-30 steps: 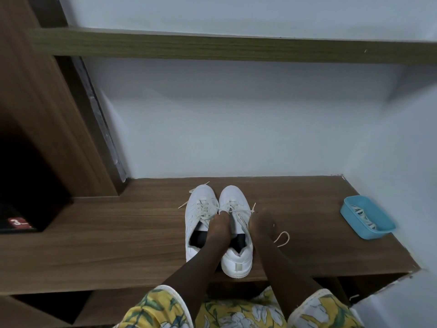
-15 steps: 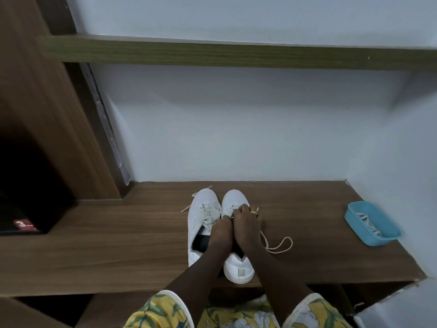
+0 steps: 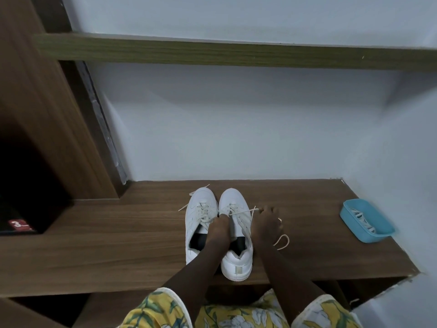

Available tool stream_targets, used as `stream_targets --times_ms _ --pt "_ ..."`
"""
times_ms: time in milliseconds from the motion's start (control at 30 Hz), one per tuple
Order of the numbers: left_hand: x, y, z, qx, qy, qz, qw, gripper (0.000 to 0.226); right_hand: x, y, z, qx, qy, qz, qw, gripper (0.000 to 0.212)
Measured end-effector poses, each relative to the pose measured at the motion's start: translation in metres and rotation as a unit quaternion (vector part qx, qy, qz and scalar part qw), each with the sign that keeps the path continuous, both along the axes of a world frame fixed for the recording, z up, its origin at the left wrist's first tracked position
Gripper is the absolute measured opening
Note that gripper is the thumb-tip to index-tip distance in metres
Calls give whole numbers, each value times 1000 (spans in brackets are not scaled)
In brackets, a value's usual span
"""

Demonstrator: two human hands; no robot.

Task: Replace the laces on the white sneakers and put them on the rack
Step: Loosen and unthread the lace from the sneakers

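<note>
Between your two hands a stretch of lace (image 3: 243,212) runs taut. Your right hand (image 3: 267,223) has its grip pinched on the outer end, just right of the right sneaker (image 3: 234,202). Your left hand (image 3: 218,229) curls down onto that shoe's laced front; whether its grip holds anything cannot be told. Left of that hand, the left sneaker (image 3: 201,209) stands on the tabletop (image 3: 118,233). Well right of your right hand sits a blue tray (image 3: 378,236).
</note>
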State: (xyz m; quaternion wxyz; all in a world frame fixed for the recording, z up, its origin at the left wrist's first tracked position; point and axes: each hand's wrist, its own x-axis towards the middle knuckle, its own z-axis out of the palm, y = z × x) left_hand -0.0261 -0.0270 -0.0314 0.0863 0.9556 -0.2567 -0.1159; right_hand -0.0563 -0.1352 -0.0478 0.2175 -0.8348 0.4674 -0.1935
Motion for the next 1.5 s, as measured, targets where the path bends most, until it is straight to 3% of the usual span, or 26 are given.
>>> stream_targets --times_ms 200,333,433,567,800,867,933,1000,1100,1500 --pt "1 1 -2 -4 2 4 1000 34 -3 -2 1 72 59 -51 994 26" --pt "1 0 -2 -19 15 14 1000 32 4 9 -1 -30 77 79 993 29" --pt "1 -1 2 -34 20 14 999 28 11 18 1 -84 93 191 974 31" --pt "0 -1 3 -48 12 19 999 28 17 30 0 -108 133 244 954 31" --pt "2 -1 4 -57 27 23 998 26 14 26 3 -103 87 212 968 25" --pt "0 -1 5 -52 28 22 998 28 13 26 2 -119 45 188 974 10" --pt "-1 1 4 -49 29 22 998 30 12 24 -2 -114 0 155 981 11" --pt "-1 1 2 -50 38 31 998 33 8 18 -1 -65 -24 115 991 9" --pt "0 1 3 -50 46 36 997 35 1 7 -3 -37 4 78 996 22" --pt "-1 0 1 -44 29 37 998 35 -6 -2 8 38 1 -63 997 27"
